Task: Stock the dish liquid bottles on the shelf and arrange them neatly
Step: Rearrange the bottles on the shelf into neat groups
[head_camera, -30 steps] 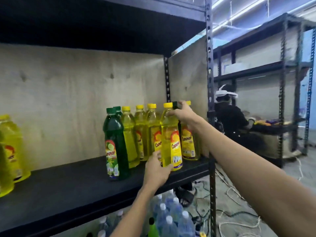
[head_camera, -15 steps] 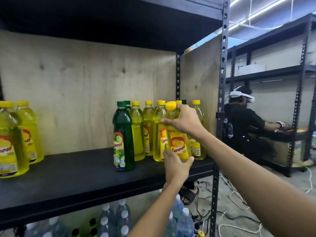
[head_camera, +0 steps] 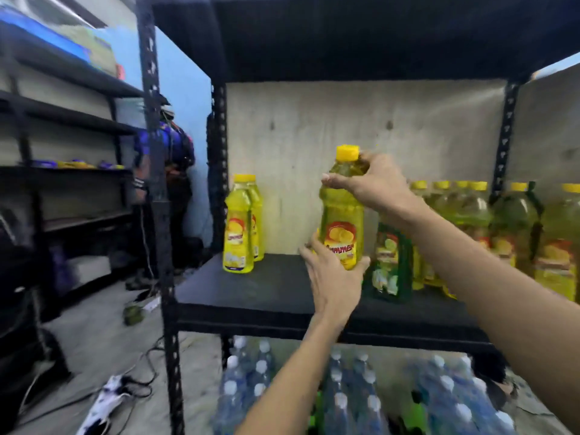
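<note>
I hold a yellow dish liquid bottle point(head_camera: 342, 215) upright in the air above the black shelf board point(head_camera: 270, 290). My right hand point(head_camera: 373, 183) grips its neck just under the yellow cap. My left hand point(head_camera: 329, 277) cups its base and label from below. Two yellow bottles point(head_camera: 240, 227) stand at the shelf's left end. On the right stands a green bottle point(head_camera: 390, 262) in front of a group of several yellow bottles point(head_camera: 470, 221), partly hidden by my right arm.
Black metal uprights point(head_camera: 157, 215) frame the shelf. Packs of water bottles point(head_camera: 345, 397) fill the level below. A person point(head_camera: 175, 171) stands at another rack point(head_camera: 62, 127) on the left. Cables and a power strip point(head_camera: 103, 406) lie on the floor.
The yellow bottle has left the group on the right and moved left, lifted off the shelf in both hands. My view has swung left, showing the shelf's left end.
</note>
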The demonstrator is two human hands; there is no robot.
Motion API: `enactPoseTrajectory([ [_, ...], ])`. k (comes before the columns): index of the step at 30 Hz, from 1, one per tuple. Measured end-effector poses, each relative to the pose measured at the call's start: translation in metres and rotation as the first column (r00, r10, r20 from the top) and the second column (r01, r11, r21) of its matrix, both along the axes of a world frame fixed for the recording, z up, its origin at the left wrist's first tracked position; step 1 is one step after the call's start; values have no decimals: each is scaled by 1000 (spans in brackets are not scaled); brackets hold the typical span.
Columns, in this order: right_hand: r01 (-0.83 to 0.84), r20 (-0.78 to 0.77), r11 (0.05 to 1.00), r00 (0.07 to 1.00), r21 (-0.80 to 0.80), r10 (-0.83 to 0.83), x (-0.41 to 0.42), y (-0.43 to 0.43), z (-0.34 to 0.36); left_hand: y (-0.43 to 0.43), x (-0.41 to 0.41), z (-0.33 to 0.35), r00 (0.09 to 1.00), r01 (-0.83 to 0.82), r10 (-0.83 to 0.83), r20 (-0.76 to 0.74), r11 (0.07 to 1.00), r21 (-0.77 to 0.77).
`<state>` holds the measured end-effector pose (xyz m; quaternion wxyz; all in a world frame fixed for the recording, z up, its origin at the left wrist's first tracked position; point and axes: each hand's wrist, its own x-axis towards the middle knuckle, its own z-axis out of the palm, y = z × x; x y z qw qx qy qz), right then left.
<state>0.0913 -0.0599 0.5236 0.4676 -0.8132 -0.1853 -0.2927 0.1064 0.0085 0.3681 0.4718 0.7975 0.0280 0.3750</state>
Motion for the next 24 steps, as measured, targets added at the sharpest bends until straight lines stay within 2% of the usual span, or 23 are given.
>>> enactPoseTrajectory([
  [4,-202,-69,972,975,124,211,36,103,-7,113,17,0,992,-122,124,-33,991,62],
  [10,-231,-152,967,958,103,245,75,206,-14,220,47,-10,975,-200,208,-74,975,101],
  [15,-213,-221,975,950,65,223,99,234,-21,258,59,-19,969,-174,197,-150,973,151],
  [24,-208,-237,977,952,-43,192,100,242,-24,272,51,-23,958,-118,154,-243,980,157],
])
